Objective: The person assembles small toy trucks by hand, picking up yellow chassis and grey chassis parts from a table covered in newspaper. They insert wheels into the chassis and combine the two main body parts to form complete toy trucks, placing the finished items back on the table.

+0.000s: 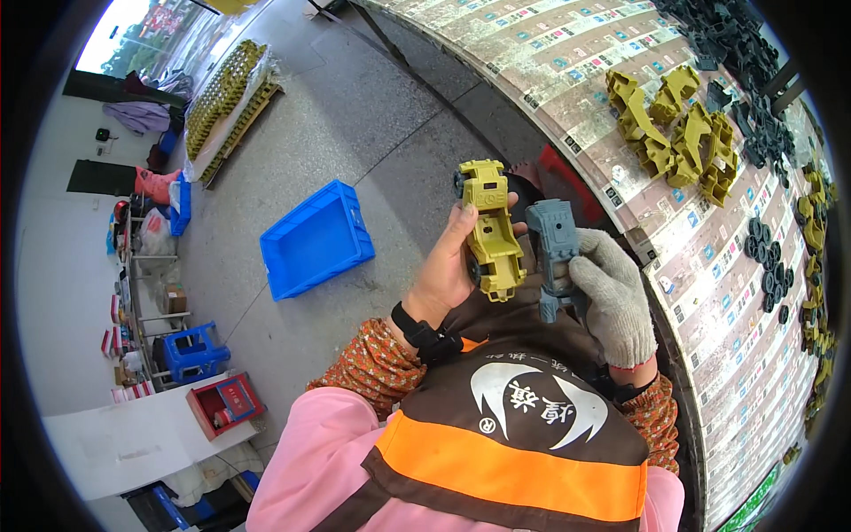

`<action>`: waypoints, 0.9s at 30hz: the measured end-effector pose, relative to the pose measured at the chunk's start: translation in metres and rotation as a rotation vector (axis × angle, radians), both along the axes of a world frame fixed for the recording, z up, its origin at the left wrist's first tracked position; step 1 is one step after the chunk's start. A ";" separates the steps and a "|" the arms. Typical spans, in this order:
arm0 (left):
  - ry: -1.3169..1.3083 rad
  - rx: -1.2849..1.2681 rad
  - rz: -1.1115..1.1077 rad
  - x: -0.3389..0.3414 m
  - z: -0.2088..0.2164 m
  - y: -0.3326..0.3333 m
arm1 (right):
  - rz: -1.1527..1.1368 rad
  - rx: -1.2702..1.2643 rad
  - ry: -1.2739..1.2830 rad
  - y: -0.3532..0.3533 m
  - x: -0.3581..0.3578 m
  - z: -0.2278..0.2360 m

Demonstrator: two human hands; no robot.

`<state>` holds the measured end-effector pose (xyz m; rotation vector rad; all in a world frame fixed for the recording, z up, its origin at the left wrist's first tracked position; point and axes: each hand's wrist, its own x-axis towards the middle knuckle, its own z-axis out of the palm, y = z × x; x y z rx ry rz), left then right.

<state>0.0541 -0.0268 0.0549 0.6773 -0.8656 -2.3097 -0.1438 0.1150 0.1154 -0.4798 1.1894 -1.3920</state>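
Observation:
My bare left hand (pixel 446 259) is closed around a yellow-green toy truck body (pixel 493 232), which has dark wheels along its left side. Close to its right, my right hand (pixel 614 288), in a light knitted glove, grips a grey-blue plastic toy truck part (pixel 555 244). The two pieces are held side by side above my lap, with a narrow gap between them. Part of the grey-blue piece's lower end is hidden by the gloved fingers.
To the right runs a worktable (pixel 567 89) carrying yellow-green truck shells (pixel 678 133), black wheels (pixel 769 266) and a heap of dark plastic parts (pixel 731 40). A blue crate (pixel 317 239) sits on the floor at left. Farther left stand a blue stool (pixel 195 352) and a red box (pixel 226 405).

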 end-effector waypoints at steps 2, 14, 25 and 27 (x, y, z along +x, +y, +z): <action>0.004 -0.072 -0.004 -0.001 -0.001 0.004 | -0.005 -0.008 0.005 -0.001 0.006 0.003; -0.026 -0.260 0.132 -0.009 -0.011 0.019 | 0.224 -0.028 0.179 0.007 0.017 0.018; 0.021 -0.381 0.188 -0.010 -0.013 0.021 | 0.129 0.013 0.073 0.008 0.017 0.006; 0.011 -0.373 0.223 -0.011 -0.016 0.022 | 0.144 0.005 0.094 0.009 0.016 0.003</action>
